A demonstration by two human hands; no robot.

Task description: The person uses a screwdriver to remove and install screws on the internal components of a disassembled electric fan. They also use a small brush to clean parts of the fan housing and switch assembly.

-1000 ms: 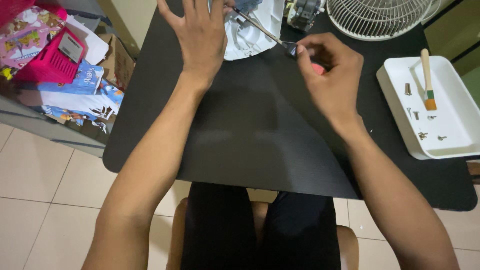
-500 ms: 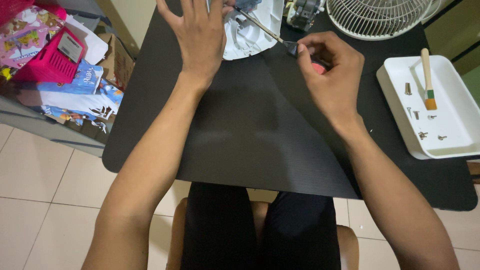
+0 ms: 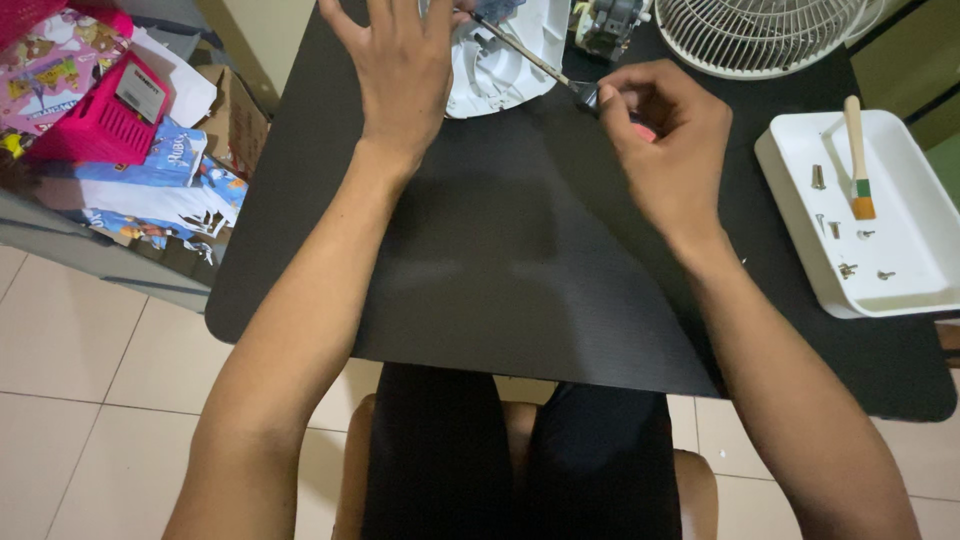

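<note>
- right hand [image 3: 668, 150] has its fingers curled tight round the screwdriver [image 3: 535, 62] handle, probably for turning grip
- shaft runs long and slim, tip pointing up-left from those fingers into the white plastic housing [image 3: 510, 62]
- left hand [image 3: 402, 68] lies flat, fingers spread, looks like it's pinning the housing on the black table [image 3: 500, 260]

The near half of the black counter [image 3: 520, 290] lies bare between the two forearms — hands could pass there freely. The far edge is crowded: a white plastic housing [image 3: 510, 50], a small motor block [image 3: 610, 22] and a white fan grille [image 3: 760, 35] stand close together. At the right a white tray [image 3: 905, 290] with a brush [image 3: 858, 160] and screws [image 3: 835, 228] takes up that side. Off the left edge, a pink basket [image 3: 105, 120] and stacked boxes [image 3: 160, 185] — well apart from the bare middle.
</note>
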